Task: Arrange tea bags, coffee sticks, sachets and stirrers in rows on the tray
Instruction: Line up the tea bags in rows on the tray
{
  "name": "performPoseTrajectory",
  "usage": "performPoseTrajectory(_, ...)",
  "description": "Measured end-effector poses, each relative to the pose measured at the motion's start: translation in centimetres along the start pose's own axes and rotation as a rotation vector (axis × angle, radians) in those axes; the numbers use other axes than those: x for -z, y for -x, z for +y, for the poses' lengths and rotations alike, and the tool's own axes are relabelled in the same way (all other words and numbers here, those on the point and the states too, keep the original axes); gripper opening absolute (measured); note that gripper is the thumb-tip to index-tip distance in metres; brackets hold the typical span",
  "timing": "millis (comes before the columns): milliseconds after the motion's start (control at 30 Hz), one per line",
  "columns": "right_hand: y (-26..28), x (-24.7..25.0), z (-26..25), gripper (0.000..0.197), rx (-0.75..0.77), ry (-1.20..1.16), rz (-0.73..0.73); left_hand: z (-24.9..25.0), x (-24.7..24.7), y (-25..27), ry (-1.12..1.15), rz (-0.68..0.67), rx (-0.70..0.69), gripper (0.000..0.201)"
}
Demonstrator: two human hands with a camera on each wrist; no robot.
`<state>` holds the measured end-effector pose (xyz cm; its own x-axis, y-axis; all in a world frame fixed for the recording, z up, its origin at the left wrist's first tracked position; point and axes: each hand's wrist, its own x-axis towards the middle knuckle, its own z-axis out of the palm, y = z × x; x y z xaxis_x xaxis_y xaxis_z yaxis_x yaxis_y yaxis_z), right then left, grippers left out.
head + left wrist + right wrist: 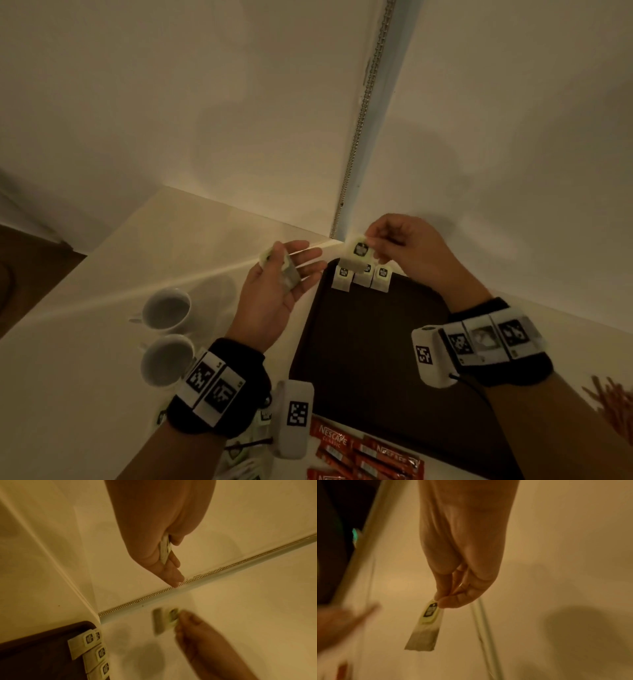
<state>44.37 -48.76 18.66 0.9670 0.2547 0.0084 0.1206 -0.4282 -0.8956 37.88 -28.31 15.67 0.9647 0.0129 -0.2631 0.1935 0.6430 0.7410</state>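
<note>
My right hand point(406, 245) pinched one tea bag point(359, 253) by its tag, above the three tea bags point(363, 276) lying at the tray's point(370, 359) far edge. My left hand point(274, 294) thumbed spare tea bags point(286, 274) against nearly straight fingers beside the tray.

Left hand point(274, 291) palm up, fingers extended, thumb pressing a tea bag point(286, 274) against them, right hand point(411, 253) raised, fingertips pinching another.

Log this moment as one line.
right hand: pinches tea bag above tray | left hand: holds spare bags | tray: three bags in far row
</note>
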Motion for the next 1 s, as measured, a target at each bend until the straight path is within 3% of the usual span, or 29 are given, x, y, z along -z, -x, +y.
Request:
performPoseTrajectory(167,-1.3,-1.3,8.4,0.009,-0.327,0.257,-0.123,0.4,0.4,-0.3,-0.036,-0.027,-0.007,0.042)
performPoseTrajectory(233,-1.6,-2.0,10.7,0.009,-0.388,0.316,-0.146,0.3,0.5,-0.4,-0.031,-0.030,0.011,0.049)
performPoseTrajectory(300,-2.0,-2.6,12.5,0.014,-0.360,0.369,-0.127,0.2,0.7,-0.6,-0.012,-0.025,0.041,0.054)
performPoseTrajectory(400,-2.8,-3.2,14.1,0.003,-0.330,0.387,-0.005,0.1,0.9,-0.8,0.023,-0.032,0.068,0.060)
performPoseTrajectory(567,-4.4,-3.8,15.3,0.008,-0.373,0.411,0.141,0.0,1.0,-1.0,0.032,-0.030,0.068,0.060)
performPoseTrajectory(733,-5.1,-4.1,16.1,0.008,-0.401,0.422,0.139,-0.1,1.0,-0.9,0.009,-0.030,0.083,0.064)
performPoseTrajectory(1000,-5.8,-4.1,16.2,0.012,-0.393,0.467,0.140,0.0,1.3,-0.9,-0.055,-0.085,0.141,0.090)
